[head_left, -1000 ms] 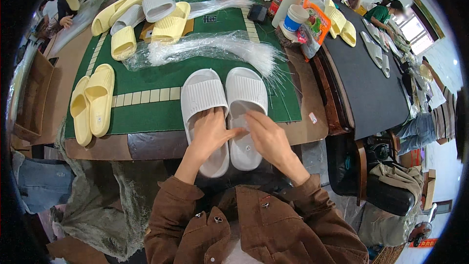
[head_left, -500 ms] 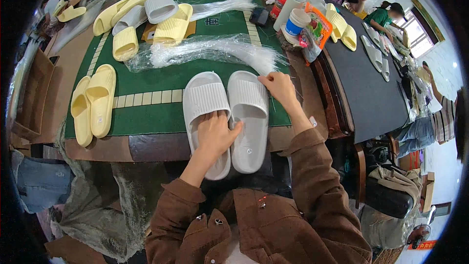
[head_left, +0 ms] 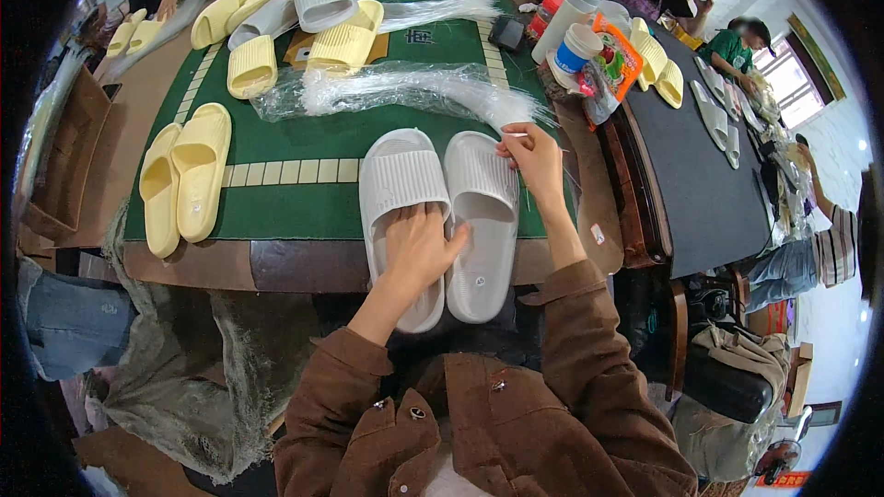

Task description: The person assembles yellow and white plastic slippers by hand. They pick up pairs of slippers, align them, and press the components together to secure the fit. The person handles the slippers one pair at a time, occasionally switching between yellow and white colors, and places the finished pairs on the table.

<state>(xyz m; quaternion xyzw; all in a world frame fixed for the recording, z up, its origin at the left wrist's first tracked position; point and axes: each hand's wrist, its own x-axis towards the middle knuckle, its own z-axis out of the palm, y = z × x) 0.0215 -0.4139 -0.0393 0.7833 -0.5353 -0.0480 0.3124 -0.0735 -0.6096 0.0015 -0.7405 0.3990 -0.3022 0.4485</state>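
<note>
Pale grey moulded slide slippers with ribbed straps [head_left: 403, 179] lie side by side at the centre of the frame, toes pointing up, heels jutting past the near edge of a table spread with a green cloth [head_left: 304, 212]. The person's bare left hand [head_left: 419, 244] has its fingers inside the left slipper, the tips hidden beneath the strap, and its thumb stretched across to the inner rim of the right slipper [head_left: 482, 248]; how firmly it grips cannot be told. The bare right hand [head_left: 534, 166] is at the right slipper's outer strap edge, fingers curled; whether they pinch anything is unclear. One second earlier this hand was lower, inside the right slipper's opening; half a second ago it had reached the strap, where it remains. The left hand has stayed in its slipper throughout.

Just above the slippers lies a bundle of thin, clear strands [head_left: 414, 92], partly wrapped in plastic. Two pale yellow slide slippers [head_left: 201, 179] rest unmoved at left. At upper left, another pair of yellow slippers [head_left: 145, 35], one raised a second ago, now sits low near a co-worker's hand [head_left: 168, 5].
</note>
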